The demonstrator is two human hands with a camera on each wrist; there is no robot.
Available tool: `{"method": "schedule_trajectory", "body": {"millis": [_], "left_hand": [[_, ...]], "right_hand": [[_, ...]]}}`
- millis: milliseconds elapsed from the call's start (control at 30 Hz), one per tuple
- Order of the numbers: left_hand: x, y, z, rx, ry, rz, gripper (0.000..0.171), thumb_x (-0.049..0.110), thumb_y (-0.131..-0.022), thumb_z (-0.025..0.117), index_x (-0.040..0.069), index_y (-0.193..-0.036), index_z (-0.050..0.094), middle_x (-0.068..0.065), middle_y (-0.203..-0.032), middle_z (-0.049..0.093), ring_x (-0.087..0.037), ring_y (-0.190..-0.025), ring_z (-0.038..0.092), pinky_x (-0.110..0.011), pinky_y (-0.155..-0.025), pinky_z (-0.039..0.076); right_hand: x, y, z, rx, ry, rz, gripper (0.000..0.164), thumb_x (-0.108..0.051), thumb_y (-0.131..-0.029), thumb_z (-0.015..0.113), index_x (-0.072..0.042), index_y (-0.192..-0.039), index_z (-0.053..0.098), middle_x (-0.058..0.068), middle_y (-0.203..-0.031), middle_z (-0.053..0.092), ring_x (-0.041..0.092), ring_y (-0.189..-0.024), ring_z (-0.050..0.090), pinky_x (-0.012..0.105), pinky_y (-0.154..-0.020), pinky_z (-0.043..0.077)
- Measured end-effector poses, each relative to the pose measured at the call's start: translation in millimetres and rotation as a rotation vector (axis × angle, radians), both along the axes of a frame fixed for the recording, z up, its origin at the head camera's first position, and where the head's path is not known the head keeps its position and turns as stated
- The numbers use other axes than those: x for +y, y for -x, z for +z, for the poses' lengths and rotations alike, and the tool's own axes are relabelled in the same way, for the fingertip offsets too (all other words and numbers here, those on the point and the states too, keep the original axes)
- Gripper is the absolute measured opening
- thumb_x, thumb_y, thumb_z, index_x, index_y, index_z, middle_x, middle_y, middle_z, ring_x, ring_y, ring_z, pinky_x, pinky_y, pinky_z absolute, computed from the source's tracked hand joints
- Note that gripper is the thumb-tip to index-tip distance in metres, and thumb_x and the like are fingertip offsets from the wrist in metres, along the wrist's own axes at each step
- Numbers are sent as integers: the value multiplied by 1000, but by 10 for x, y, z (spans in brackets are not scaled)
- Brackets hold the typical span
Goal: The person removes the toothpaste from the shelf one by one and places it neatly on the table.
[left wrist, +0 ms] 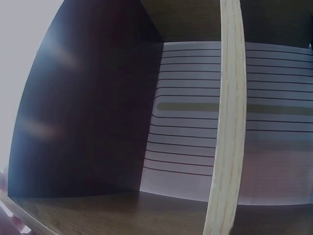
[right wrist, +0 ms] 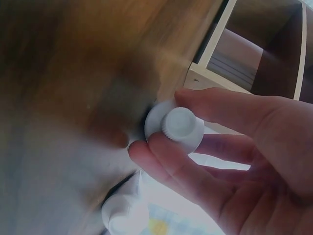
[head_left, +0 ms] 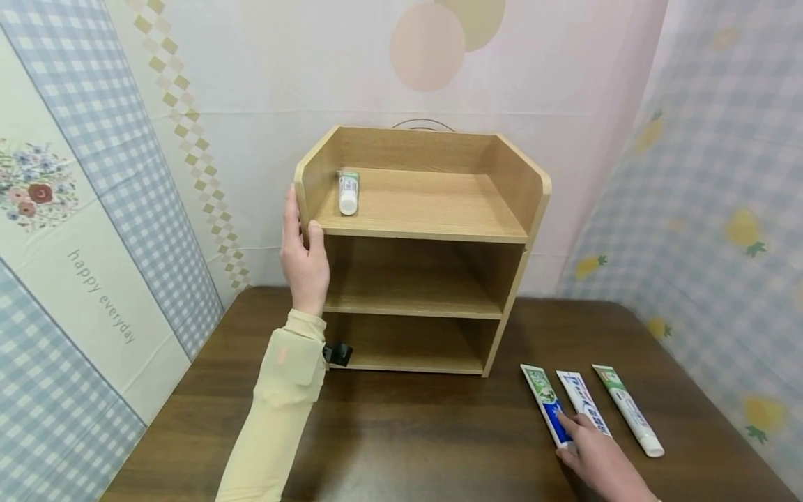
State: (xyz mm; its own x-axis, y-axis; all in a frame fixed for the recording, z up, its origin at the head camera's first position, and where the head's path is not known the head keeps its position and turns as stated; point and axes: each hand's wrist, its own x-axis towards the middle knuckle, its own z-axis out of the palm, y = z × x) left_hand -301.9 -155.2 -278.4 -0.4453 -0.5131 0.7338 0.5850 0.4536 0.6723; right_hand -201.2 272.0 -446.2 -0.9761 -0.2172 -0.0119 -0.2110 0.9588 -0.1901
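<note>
A wooden desktop shelf (head_left: 426, 234) stands on the table, a toothpaste tube (head_left: 348, 194) lying at the left of its top tier. My left hand (head_left: 305, 268) holds the shelf's left side panel, thumb at the front and fingers along the outside. In the left wrist view a divider board (left wrist: 229, 117) crosses the compartments. At the right, my right hand (head_left: 599, 457) pinches a green-and-blue toothpaste tube (head_left: 544, 399) near its cap end. The white cap (right wrist: 180, 124) shows between thumb and fingers in the right wrist view.
A white-and-blue toothpaste tube (head_left: 580, 397) lies beside the pinched one, partly covered by the right hand. Further right lies a green-and-white tube (head_left: 629, 411). Patterned curtains (head_left: 702, 209) hang behind and at both sides of the brown table (head_left: 401, 432).
</note>
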Motion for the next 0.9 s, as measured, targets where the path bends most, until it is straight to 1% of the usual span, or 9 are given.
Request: {"method": "schedule_trajectory", "body": {"millis": [100, 167, 333, 400, 467, 567, 667, 800, 900], "left_hand": [[4, -4, 0, 1, 7, 4, 55, 13, -89, 41, 37, -137, 32, 16, -140, 37, -3, -122, 41, -28, -100, 36], [8, -7, -6, 1, 6, 3, 54, 13, -89, 42, 34, -137, 33, 14, -140, 37, -4, -124, 40, -30, -101, 35], [112, -209, 110, -24, -3, 9, 51, 7, -89, 42, 20, -138, 36, 0, -141, 39, -13, -126, 40, -35, -102, 34], [147, -286, 174, -30, -6, 15, 51, 4, -89, 42, 16, -138, 36, -4, -141, 40, -16, -126, 41, -36, -102, 34], [153, -277, 174, -29, -7, 14, 51, 4, -89, 42, 16, -138, 36, -4, -141, 40, -16, -125, 41, -36, -102, 34], [164, -271, 163, -28, -12, 4, 51, 4, -88, 41, 16, -138, 36, -3, -141, 39, -16, -126, 40, -36, -103, 33], [171, -272, 158, -28, -11, 4, 52, 3, -88, 41, 16, -138, 36, -4, -141, 39, -17, -125, 41, -37, -102, 34], [183, -266, 147, -21, -8, 8, 52, 3, -88, 41, 17, -138, 36, -5, -140, 40, -17, -124, 42, -39, -101, 35], [180, -261, 164, -2, -12, 0, 51, 3, -88, 41, 16, -138, 36, -4, -141, 40, -16, -125, 41, -37, -102, 34]], "right_hand": [[26, 15, -10, 74, 0, 25, 54, -23, -71, 71, 2, -117, 57, 16, -101, 58, 23, -81, 59, 40, -68, 47], [42, 38, -9, 56, -3, 18, 55, -25, -71, 71, 1, -118, 57, 21, -104, 57, 30, -86, 59, 44, -70, 47], [68, 59, -31, 38, -9, 1, 56, -28, -72, 70, -2, -119, 56, 21, -104, 57, 32, -88, 59, 46, -70, 46], [70, 57, -34, 70, -8, 9, 55, -28, -71, 70, -2, -119, 56, 18, -102, 58, 29, -86, 59, 44, -69, 46], [79, 63, -43, 68, -7, 5, 55, -28, -72, 69, -3, -119, 56, 21, -106, 57, 33, -90, 59, 46, -70, 46], [92, 77, -44, 17, -14, -11, 57, -29, -73, 68, -3, -122, 54, 24, -110, 55, 37, -95, 57, 48, -73, 46], [94, 81, -29, -16, -24, -33, 56, -33, -74, 67, -4, -121, 55, 21, -111, 55, 34, -93, 59, 48, -73, 46], [62, 62, 31, 80, -12, -47, 45, -32, -74, 67, -6, -110, 61, 15, -106, 59, 30, -86, 61, 45, -66, 47], [-12, 64, 152, 192, 23, -39, 33, -28, -75, 67, -9, -102, 64, 10, -100, 62, 20, -73, 60, 37, -55, 44]]}}
